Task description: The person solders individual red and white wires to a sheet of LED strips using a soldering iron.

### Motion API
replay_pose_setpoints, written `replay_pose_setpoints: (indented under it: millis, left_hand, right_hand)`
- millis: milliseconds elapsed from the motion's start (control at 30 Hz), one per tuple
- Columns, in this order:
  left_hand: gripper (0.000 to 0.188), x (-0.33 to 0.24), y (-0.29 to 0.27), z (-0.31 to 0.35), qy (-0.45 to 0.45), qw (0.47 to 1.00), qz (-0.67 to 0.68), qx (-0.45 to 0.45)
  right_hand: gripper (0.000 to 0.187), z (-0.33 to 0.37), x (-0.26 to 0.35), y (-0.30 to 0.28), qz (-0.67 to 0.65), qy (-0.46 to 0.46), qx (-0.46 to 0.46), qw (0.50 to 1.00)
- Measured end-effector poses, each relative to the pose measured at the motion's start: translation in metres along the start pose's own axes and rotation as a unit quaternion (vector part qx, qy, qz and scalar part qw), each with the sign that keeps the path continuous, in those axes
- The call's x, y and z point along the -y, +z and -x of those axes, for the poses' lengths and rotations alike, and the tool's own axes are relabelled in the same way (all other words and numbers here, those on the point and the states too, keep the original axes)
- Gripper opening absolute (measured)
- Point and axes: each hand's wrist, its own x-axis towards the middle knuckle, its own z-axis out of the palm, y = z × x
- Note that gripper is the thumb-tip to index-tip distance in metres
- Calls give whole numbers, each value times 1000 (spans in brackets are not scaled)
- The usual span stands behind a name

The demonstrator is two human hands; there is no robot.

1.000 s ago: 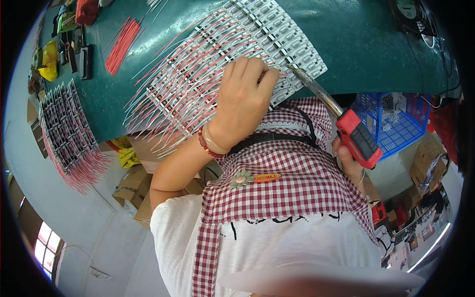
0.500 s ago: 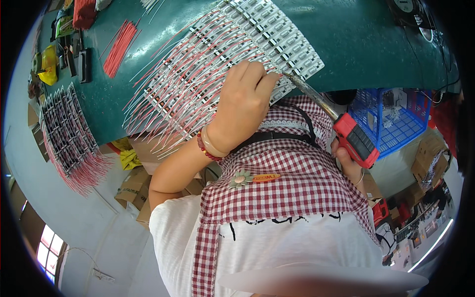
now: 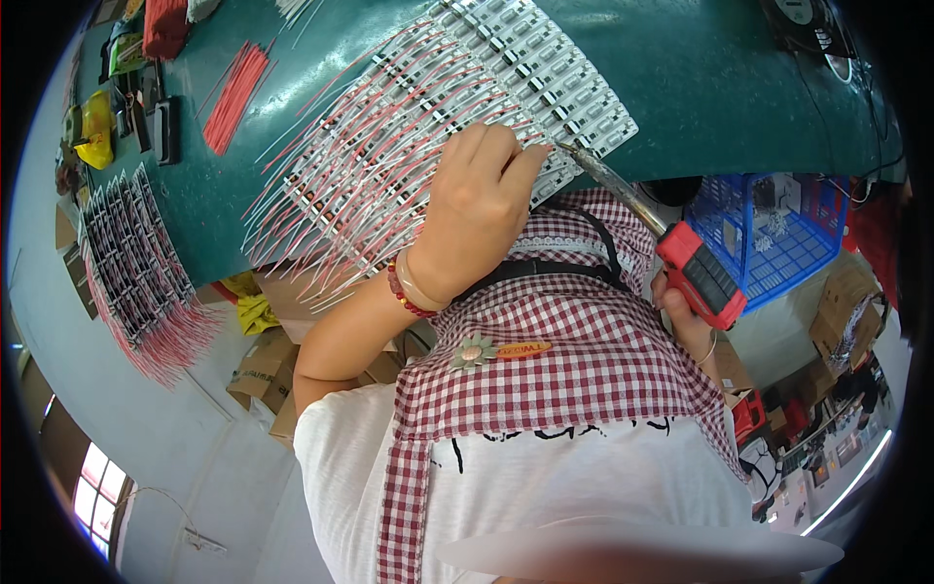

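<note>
A panel of joined white circuit boards [image 3: 584,97] lies on the green table, with many thin red and white wires [image 3: 341,175] rising from its left part. My left hand [image 3: 477,200] is over the panel's near edge, thumb and fingers pinched together; whatever is between them is hidden. From the right, my right hand [image 3: 684,316] grips the red and black handle of a soldering iron [image 3: 696,273], most of the fingers hidden behind it. The iron's metal shaft slants up to the panel, its tip close beside my left fingertips. Whether the tip touches the boards I cannot tell.
A bundle of red wires [image 3: 236,97] lies on the green table [image 3: 681,88] at left. A second wired panel [image 3: 141,258] hangs over the left edge, near tools and a yellow bag [image 3: 95,128]. At right stands a blue basket [image 3: 769,277]. A black device [image 3: 808,24] sits far right.
My left hand has shifted very slightly, its fingers still pinched by the iron's tip. The iron and my right hand stay almost in place.
</note>
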Motion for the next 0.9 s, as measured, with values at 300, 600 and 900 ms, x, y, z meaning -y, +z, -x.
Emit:
replay_pose_setpoints:
  millis: [300,600,900]
  left_hand:
    - [19,-1,-2,-3,-6,1000,5,17]
    - [21,-2,-6,-3,-10,997,-16,75]
    - [21,-3,-8,-5,-4,994,-39,98]
  right_hand:
    - [19,-3,4,-2,8,-23,30,999]
    - [23,-2,4,-2,-67,-1,30,997]
    - [18,-2,-1,-1,26,-45,18,998]
